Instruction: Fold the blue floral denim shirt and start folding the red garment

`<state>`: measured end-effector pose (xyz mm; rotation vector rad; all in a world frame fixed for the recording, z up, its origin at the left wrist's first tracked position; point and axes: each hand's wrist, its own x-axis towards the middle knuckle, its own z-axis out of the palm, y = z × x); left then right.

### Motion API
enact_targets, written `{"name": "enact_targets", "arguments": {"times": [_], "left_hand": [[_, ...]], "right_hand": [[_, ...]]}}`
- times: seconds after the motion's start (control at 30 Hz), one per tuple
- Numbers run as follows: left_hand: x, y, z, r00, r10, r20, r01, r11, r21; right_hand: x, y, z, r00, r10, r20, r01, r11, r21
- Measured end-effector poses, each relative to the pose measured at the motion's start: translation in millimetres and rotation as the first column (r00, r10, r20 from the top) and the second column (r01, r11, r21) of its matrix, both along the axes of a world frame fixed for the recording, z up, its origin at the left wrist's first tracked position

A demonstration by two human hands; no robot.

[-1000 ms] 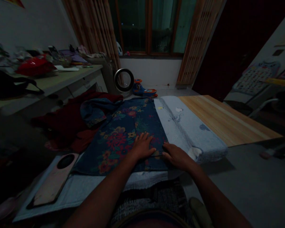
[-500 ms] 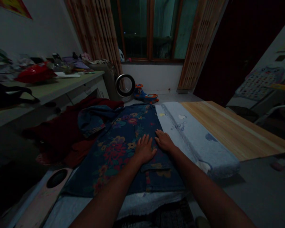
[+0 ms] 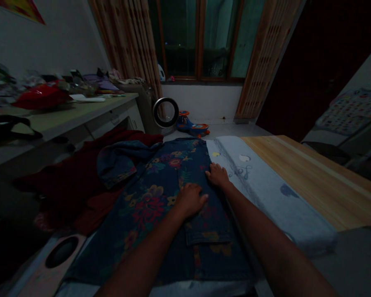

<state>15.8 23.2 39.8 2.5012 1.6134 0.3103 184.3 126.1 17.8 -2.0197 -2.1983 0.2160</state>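
A dark blue denim jacket [image 3: 151,202] with a colourful flower print lies spread over a light blue padded blanket [image 3: 250,181]. One of its sleeves [image 3: 208,225] is folded in along the right side, cuff towards me. My left hand [image 3: 191,199] rests palm down on that sleeve, fingers slightly bent and the thumb out to the right. At the jacket's right edge, my right hand [image 3: 218,175] lies with its fingers on the cloth, not closed around it. The other sleeve [image 3: 117,161] lies crumpled at the left, on dark red clothes [image 3: 77,165].
On the right is a bare wooden board [image 3: 290,165]. A cluttered desk [image 3: 111,109] runs along the left wall. A round-doored appliance [image 3: 166,112] and a blue and orange ride-on toy [image 3: 191,124] stand near the window. A pink panel [image 3: 49,264] lies front left.
My view has shifted slightly, closer over the jacket. My right hand has moved to the jacket's right edge. The fingers of my left hand are more bent than before.
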Motion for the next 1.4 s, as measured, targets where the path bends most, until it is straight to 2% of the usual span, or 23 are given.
{"name": "enact_targets", "arguments": {"times": [0.07,0.17,0.27,0.37,0.67,0.8,0.97,1.07,1.17,1.4], "left_hand": [[-4.0,18.8,3.0,0.997,0.073,0.026,-0.075,0.995,0.065],[-9.0,40.7,-10.4,0.989,0.148,0.018,-0.149,0.984,0.101],[-11.9,48.1,-31.1,0.989,0.15,-0.012,-0.149,0.988,0.048],[-12.9,46.4,-41.0,0.99,0.137,-0.021,-0.136,0.989,0.049],[-15.6,48.7,-27.3,0.991,0.126,-0.032,-0.124,0.99,0.061],[-20.1,55.6,-20.0,0.991,0.128,0.022,-0.13,0.989,0.076],[-19.4,59.6,-24.7,0.986,0.158,0.048,-0.163,0.978,0.133],[-18.3,61.2,-32.8,0.983,0.181,0.034,-0.184,0.976,0.118],[-18.6,63.1,-38.0,0.983,0.181,0.023,-0.182,0.982,0.057],[-18.9,63.5,-38.3,0.984,0.18,0.009,-0.18,0.983,0.037]], "right_hand": [[-9.3,9.0,1.6,1.0,0.025,-0.009,-0.024,0.998,0.063],[-22.7,18.9,-3.1,0.99,0.139,-0.013,-0.138,0.987,0.079],[-27.9,27.7,-12.7,0.982,0.189,-0.01,-0.188,0.98,0.062],[-24.7,39.6,-19.0,0.987,0.163,-0.009,-0.162,0.983,0.082],[-9.5,83.0,-22.0,0.997,0.079,-0.015,-0.078,0.995,0.058],[-0.5,101.0,-19.9,0.999,0.038,-0.024,-0.037,0.998,0.046],[-7.7,121.2,-14.4,0.996,-0.085,-0.04,0.087,0.994,0.064],[-22.9,129.8,-16.0,0.999,-0.004,-0.054,0.011,0.992,0.125],[-32.4,138.5,-20.5,0.994,0.099,-0.045,-0.093,0.99,0.105],[-22.1,168.2,-24.5,0.997,0.075,0.0,-0.075,0.996,0.039]]}}
